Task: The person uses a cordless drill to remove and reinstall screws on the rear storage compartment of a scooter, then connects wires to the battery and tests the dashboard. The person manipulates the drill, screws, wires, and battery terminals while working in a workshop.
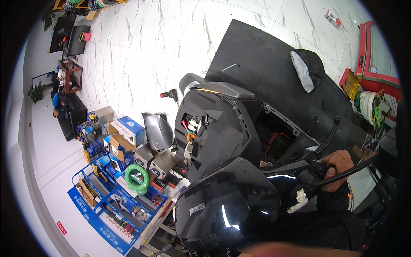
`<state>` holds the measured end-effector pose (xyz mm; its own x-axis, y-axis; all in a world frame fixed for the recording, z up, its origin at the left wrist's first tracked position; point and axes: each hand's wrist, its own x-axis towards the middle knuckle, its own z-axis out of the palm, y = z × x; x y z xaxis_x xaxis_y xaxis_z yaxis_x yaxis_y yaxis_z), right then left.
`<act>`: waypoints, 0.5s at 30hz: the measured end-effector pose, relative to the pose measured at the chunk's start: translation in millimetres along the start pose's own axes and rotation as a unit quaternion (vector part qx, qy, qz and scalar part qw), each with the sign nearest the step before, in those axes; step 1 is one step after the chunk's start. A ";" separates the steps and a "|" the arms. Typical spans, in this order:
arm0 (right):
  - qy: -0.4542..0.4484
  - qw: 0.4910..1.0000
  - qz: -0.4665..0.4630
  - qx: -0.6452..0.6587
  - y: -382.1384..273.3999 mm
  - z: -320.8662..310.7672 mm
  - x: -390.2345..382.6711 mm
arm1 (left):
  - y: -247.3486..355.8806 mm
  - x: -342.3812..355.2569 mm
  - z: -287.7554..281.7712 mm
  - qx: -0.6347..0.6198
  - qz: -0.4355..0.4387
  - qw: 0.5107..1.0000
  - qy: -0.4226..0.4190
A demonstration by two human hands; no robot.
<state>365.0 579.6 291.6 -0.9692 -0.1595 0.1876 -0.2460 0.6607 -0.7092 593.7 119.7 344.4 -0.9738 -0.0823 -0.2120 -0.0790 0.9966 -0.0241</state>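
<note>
A partly dismantled scooter with dark grey body panels [222, 128] stands in front of me. My right hand [337, 170], in a dark sleeve, is closed around a black handlebar grip [353, 171], its thumb on the near side. A black lever [329, 139] curves up beyond that hand. Left of the hand is a glossy black cover [227, 203] with pale lettering, and a small white figurine [301, 199] sits between them. Blurred skin at the bottom edge seems to be my left hand [291, 249]; its fingers cannot be made out. Inside an open bay [276, 132] runs a red wire.
A black mat [257, 55] lies beyond the scooter, with a dark and whitish cloth-like item [303, 70] on it. A red-and-black cordless drill [169, 94] and a silver-grey panel [158, 130] lie left. Cardboard boxes [128, 128], a green coil [137, 179] and a blue rack [98, 218] crowd the left.
</note>
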 end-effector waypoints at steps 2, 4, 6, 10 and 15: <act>0.001 1.000 -0.002 0.001 -0.1 0.0 0.1 | 0.1 -0.1 -0.5 0.001 0.002 1.000 0.001; 0.004 1.000 0.001 0.004 -0.7 0.1 0.1 | 0.3 -0.9 -2.0 0.004 0.005 1.000 0.000; 0.007 1.000 -0.008 0.005 -1.0 1.0 0.3 | 0.1 -2.7 -3.3 0.007 0.010 1.000 0.000; 0.022 0.999 -0.022 -0.022 -0.5 2.6 0.2 | 0.4 -15.4 -5.9 0.009 0.017 1.000 -0.001; 0.074 0.993 -0.076 -0.055 3.4 8.1 -0.8 | -4.4 -44.6 -13.9 0.014 0.029 0.999 -0.012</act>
<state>364.9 576.0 283.5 -0.9066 -0.1587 0.3911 -0.3789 0.7142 -0.5885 634.5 119.1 367.5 -0.9711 -0.0246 -0.2372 -0.0160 0.9991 -0.0384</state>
